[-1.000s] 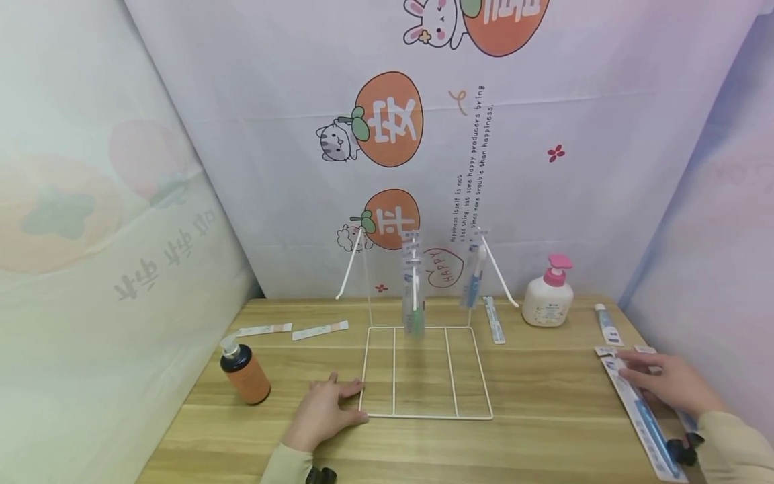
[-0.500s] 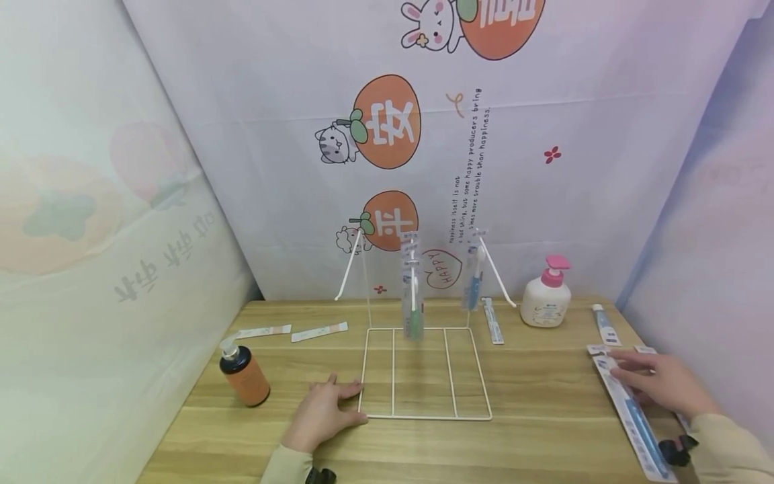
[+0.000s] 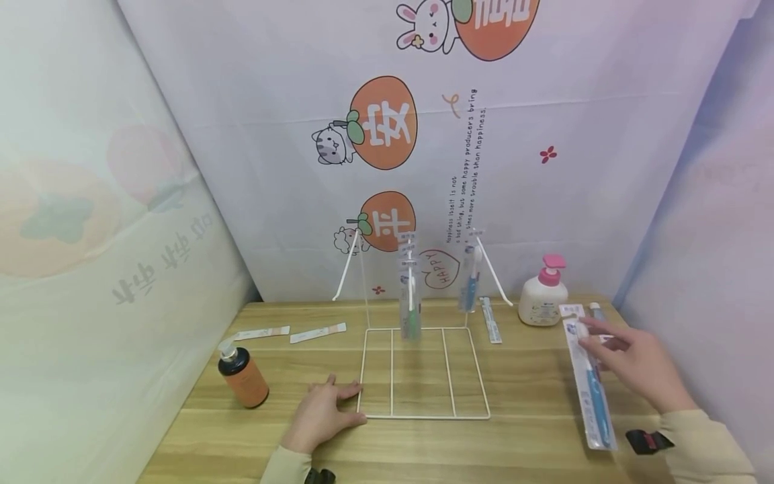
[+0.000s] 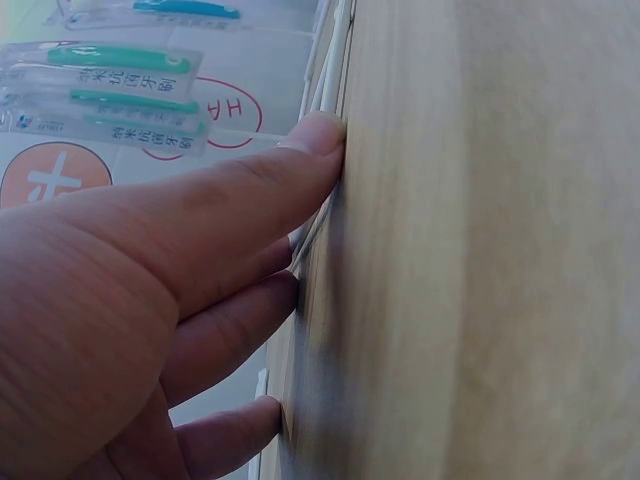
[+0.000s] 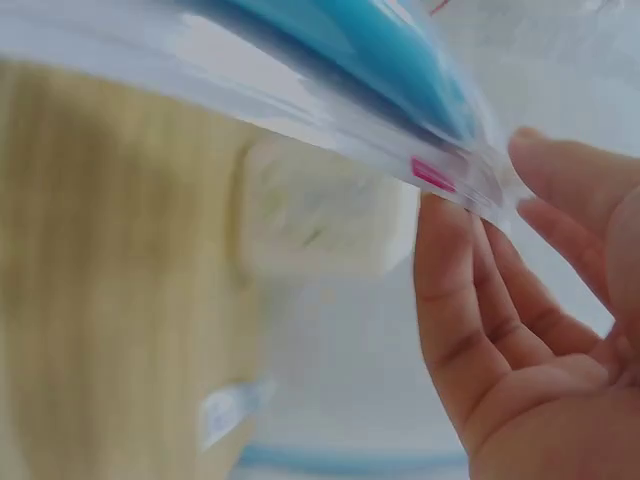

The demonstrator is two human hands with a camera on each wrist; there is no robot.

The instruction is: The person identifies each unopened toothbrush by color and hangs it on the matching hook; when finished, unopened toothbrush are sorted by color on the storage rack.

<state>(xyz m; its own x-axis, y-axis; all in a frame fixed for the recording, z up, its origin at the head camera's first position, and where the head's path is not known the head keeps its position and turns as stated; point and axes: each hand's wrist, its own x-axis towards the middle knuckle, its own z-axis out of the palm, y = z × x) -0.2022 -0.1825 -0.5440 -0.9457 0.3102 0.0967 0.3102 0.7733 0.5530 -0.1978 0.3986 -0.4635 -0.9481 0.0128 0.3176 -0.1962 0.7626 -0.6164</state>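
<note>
My right hand (image 3: 641, 366) pinches the upper part of a packaged toothbrush (image 3: 595, 403) with a blue handle, at the right of the table. The right wrist view shows thumb and fingers at the end of the clear pack (image 5: 350, 60). My left hand (image 3: 323, 413) rests on the front left corner of a white wire rack (image 3: 423, 418), thumb and fingertips against the base wire. On the rack's middle hook hang packaged green toothbrushes (image 3: 414, 319); a packaged blue toothbrush (image 3: 470, 289) hangs on its right hook. The left hook carries nothing.
A white pump bottle (image 3: 542, 302) with a pink top stands back right, and a toothpaste tube (image 3: 597, 311) lies partly behind the right hand. An orange pump bottle (image 3: 248, 384) stands at left. Slim packets (image 3: 317, 333) lie near the back edge.
My right hand has raised the packaged blue toothbrush off the table and carried it left and toward the back. The left hand has stayed at the rack's corner.
</note>
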